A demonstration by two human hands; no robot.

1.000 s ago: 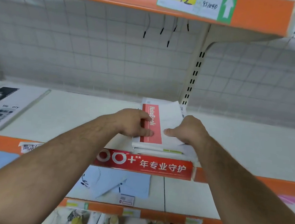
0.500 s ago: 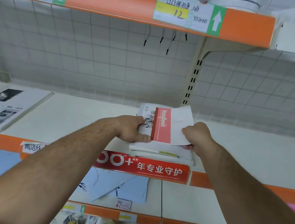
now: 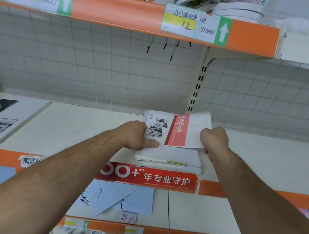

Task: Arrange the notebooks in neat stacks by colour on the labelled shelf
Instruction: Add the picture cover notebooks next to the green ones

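- I stand before a shop shelving unit; its back wall (image 3: 98, 69) is a pale wire grid, and a slotted upright post (image 3: 197, 87) runs down it near the middle.
- The middle shelf (image 3: 78, 128) is a cream board with an orange front edge, and a red banner (image 3: 148, 177) with white characters is fixed on that edge just below my hands.
- The upper shelf edge (image 3: 122, 7) is orange too, and carries two price labels (image 3: 195, 25), each with "12" on yellow and a green arrow.
- Above it I see white tape rolls (image 3: 239, 12); the things beside them are too blurred to tell.
- On the middle shelf, near its front edge, lies a stack of notebooks (image 3: 169, 155), mostly white.
- My right hand (image 3: 214, 139) pinches the right side of the top notebook (image 3: 178, 130), white with a red band, lifted and turned a little off the stack.
- My left hand (image 3: 135, 134) grips the left side of the stack, thumb pressed flat on the cover with small photographs.
- Far to the left on the same shelf lies a white booklet (image 3: 0, 118) with black photographs, well apart from the stack.
- On the lower shelf (image 3: 203, 214) lie light blue notebooks (image 3: 120, 198), loosely overlapping, not squared.
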